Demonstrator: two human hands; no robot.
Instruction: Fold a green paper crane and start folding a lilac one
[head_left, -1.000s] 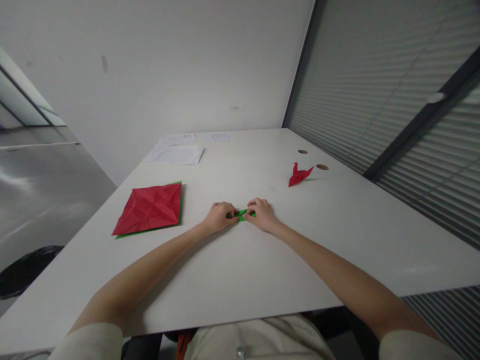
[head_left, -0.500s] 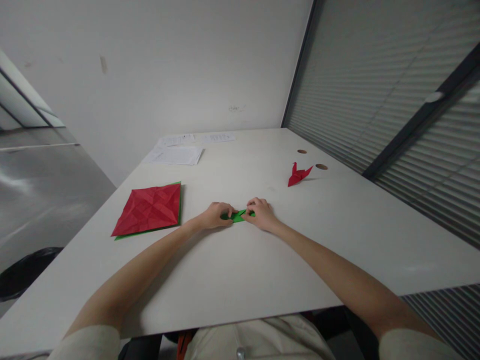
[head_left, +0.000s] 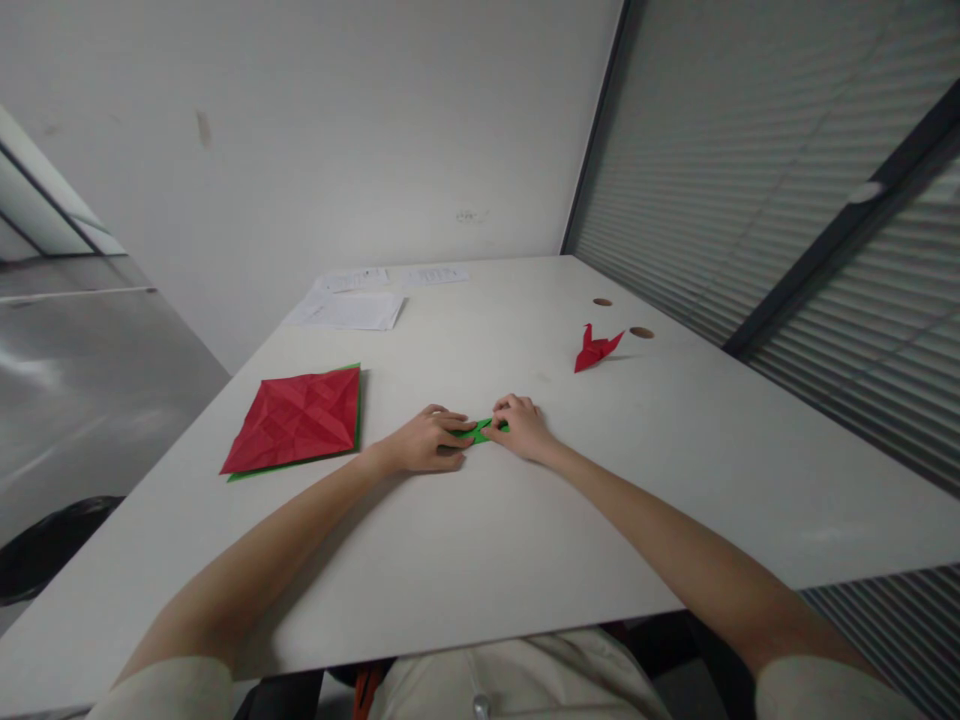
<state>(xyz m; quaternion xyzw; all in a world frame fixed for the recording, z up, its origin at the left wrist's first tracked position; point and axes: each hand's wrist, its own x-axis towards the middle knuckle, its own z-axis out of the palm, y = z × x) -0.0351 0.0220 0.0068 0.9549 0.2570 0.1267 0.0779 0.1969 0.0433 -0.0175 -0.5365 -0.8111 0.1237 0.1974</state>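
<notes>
A small piece of folded green paper point(head_left: 480, 432) lies on the white table point(head_left: 480, 560) between my hands, partly hidden by them. My left hand point(head_left: 431, 440) rests over its left end, fingers stretched out and pressing it to the tabletop. With thumb and fingers together, my right hand point(head_left: 521, 426) pinches the right part of the paper. Beyond my right hand stands a red folded paper crane point(head_left: 596, 350). Left of my left arm lies a creased red sheet of paper point(head_left: 300, 420) on top of a green sheet point(head_left: 359, 430), whose edge shows.
Printed papers point(head_left: 352, 310) lie at the table's far left, near the wall point(head_left: 337, 130). Two round holes, one a cable hole point(head_left: 641, 333), are in the tabletop near the window blinds point(head_left: 697, 200). A black bin point(head_left: 52, 545) stands on the floor at left.
My left hand has gone from a pinch at the paper's left end to fingers laid flat across it. My right hand keeps its pinch in place.
</notes>
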